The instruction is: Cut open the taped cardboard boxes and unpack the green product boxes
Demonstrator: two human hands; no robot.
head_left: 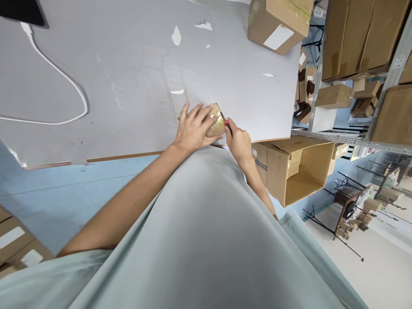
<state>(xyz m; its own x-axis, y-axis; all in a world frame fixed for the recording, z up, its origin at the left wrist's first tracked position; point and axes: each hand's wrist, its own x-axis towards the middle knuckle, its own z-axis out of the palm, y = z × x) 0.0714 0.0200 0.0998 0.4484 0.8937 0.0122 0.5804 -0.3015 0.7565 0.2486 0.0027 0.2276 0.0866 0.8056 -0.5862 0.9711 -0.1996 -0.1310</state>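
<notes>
A small brown cardboard package (216,123) covered in shiny clear tape lies near the front edge of the grey table. Across its left part my left hand (195,128) rests flat with the fingers spread, hiding that side of it. My right hand (238,140) is closed around a slim tool with a red and black handle (228,125), which looks like a utility knife. Its thin dark tip meets the package's right edge; how deep it goes I cannot tell.
A taped cardboard box (279,25) stands at the table's far right. White paper scraps (176,36) and a white cable (75,86) lie on the tabletop. Beside my right arm is an open carton (305,189). Shelves with boxes (334,95) rise at the right.
</notes>
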